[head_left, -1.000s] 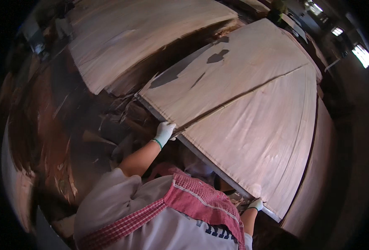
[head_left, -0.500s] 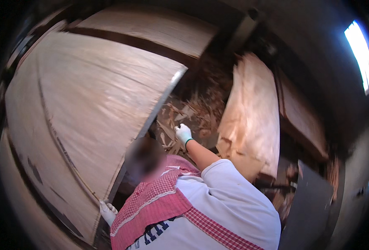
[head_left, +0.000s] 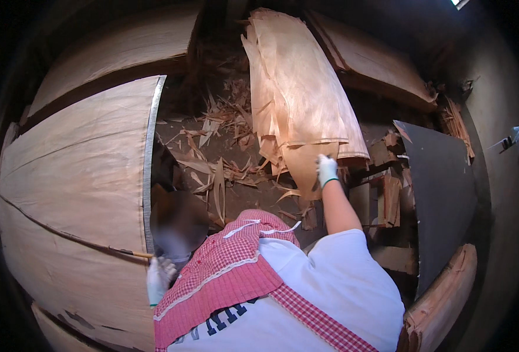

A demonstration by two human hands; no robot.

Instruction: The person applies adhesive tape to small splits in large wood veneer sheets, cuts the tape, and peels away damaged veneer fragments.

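My right hand (head_left: 327,169), in a white glove with a green cuff, is closed at the right edge of a loose veneer sheet (head_left: 301,171). That sheet hangs from the near end of a draped pile of pale wood veneer (head_left: 306,88). At the lower left my left hand (head_left: 160,278), gloved the same way, has its fingers curled at the yellowish end of a long thin stick (head_left: 83,239). The stick's dark length lies over a broad veneer stack (head_left: 89,170), which has a pale strip along its right edge.
Torn veneer scraps (head_left: 212,158) litter the dark floor between the stacks. More veneer stacks stand at the back left (head_left: 118,47) and back right (head_left: 377,56). A dark upright panel (head_left: 438,193) leans on the right, with wood offcuts (head_left: 390,199) beside it. A rolled veneer bundle (head_left: 441,299) lies at the lower right.
The view has swung right. My right hand has moved from above the floor scraps to the hanging sheet on the veneer pile. My left hand stays by the stick's end.
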